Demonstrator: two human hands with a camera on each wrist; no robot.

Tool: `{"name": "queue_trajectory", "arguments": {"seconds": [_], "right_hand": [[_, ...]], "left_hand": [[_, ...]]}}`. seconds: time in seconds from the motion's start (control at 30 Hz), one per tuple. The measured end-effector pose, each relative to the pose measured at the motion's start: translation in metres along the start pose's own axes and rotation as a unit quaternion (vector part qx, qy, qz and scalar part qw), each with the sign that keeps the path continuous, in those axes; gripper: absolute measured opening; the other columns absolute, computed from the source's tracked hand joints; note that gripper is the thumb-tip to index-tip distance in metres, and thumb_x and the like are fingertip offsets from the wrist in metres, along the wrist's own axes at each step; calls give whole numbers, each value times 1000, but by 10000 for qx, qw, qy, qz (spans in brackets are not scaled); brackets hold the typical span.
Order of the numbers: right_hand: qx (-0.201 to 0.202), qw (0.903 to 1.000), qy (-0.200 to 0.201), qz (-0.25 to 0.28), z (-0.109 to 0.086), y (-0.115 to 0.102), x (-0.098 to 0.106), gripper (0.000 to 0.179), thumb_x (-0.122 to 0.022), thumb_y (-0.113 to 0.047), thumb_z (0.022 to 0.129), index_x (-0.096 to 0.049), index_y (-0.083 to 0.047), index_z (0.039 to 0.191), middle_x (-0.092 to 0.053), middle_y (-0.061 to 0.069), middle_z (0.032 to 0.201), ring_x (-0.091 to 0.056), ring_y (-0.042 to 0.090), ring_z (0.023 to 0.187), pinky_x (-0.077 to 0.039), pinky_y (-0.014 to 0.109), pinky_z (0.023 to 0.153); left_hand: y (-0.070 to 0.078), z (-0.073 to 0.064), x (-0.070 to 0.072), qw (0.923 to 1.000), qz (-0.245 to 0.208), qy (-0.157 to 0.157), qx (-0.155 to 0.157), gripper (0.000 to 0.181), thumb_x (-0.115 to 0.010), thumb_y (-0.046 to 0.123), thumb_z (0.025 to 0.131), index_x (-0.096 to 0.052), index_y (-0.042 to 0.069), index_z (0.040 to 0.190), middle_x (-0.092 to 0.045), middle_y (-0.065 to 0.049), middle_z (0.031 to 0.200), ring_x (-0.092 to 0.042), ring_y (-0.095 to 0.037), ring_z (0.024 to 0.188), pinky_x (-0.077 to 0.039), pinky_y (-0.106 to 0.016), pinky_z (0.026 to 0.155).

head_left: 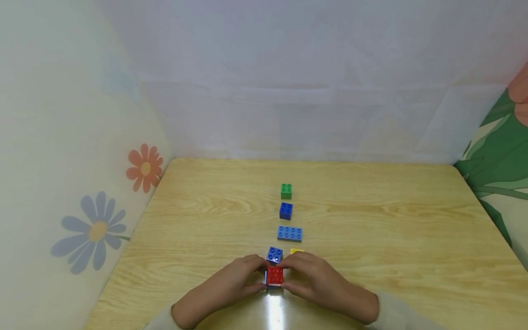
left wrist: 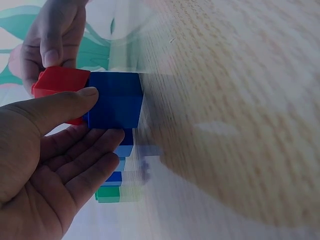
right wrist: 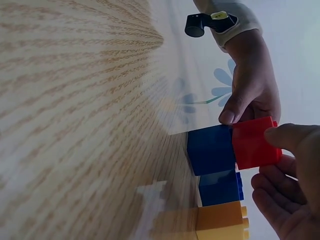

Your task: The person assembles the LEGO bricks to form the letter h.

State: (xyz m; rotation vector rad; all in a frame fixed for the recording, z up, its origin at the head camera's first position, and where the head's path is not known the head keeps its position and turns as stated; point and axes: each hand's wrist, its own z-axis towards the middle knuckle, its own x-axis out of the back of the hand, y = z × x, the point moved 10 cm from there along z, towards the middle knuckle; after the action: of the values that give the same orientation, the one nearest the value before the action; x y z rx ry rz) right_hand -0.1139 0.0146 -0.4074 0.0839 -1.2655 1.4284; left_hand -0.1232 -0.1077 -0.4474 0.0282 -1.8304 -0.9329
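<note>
A red brick [head_left: 275, 275] sits right on the top of a dark blue brick [left wrist: 116, 102], slightly tilted against it in the right wrist view. My left hand [head_left: 235, 277] pinches the blue brick near the seam, thumb on its near side and fingers at the opposite side. From the other side my right hand [head_left: 315, 283] grips the red brick between thumb and fingers. Just beyond the pair stands another blue brick [head_left: 274, 255]. A yellow brick [right wrist: 220, 220] stands beside that one, mostly hidden by my right hand in the head view.
Farther back on the wooden table [head_left: 198, 220], a long light blue brick [head_left: 289, 233], a dark blue brick [head_left: 286, 211] and a green brick [head_left: 286, 191] stand in a line. A white wall [head_left: 288, 114] rises behind the table, with flower-patterned panels at both sides.
</note>
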Motion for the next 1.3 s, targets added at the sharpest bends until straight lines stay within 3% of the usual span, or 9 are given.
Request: {"name": "queue_trajectory", "arguments": {"seconds": [0.3, 0.73, 1.0, 1.3], "right_hand": [[45, 9999, -81, -127, 1, -4, -3, 40, -71, -22, 90, -59, -16, 127, -61, -7, 119, -58, 9, 108, -50, 26, 92], [247, 9992, 4, -329, 7, -10, -7, 43, -74, -17, 86, -56, -15, 126, -58, -7, 119, -56, 6, 109, -46, 18, 94], [116, 9995, -73, -281, 10, -8, -10, 39, -74, -21, 88, -58, -15, 123, -59, -7, 115, -57, 4, 106, -47, 15, 91], [486, 9963, 63, -702, 11, -16, -9, 35, -72, -20, 89, -58, -13, 121, -58, -5, 111, -58, 5, 100, -46, 12, 88]], "left_hand": [[2, 0, -1, 10000, -5, -39, -2, 34, -75, 20, 87, -63, 15, 119, -64, 9, 108, -60, -7, 102, -52, -29, 89], [6, -2, 3, 9990, 330, 173, -256, 36, -75, 18, 85, -64, 10, 118, -65, 6, 107, -61, -10, 101, -52, -29, 90], [4, -1, 1, 9994, 302, 66, -147, 36, -76, 20, 85, -64, 12, 118, -65, 7, 107, -62, -9, 101, -52, -29, 89], [3, 0, 1, 9995, 283, 30, -154, 37, -76, 20, 85, -63, 12, 119, -64, 8, 108, -61, -8, 101, -52, -29, 89]]}}
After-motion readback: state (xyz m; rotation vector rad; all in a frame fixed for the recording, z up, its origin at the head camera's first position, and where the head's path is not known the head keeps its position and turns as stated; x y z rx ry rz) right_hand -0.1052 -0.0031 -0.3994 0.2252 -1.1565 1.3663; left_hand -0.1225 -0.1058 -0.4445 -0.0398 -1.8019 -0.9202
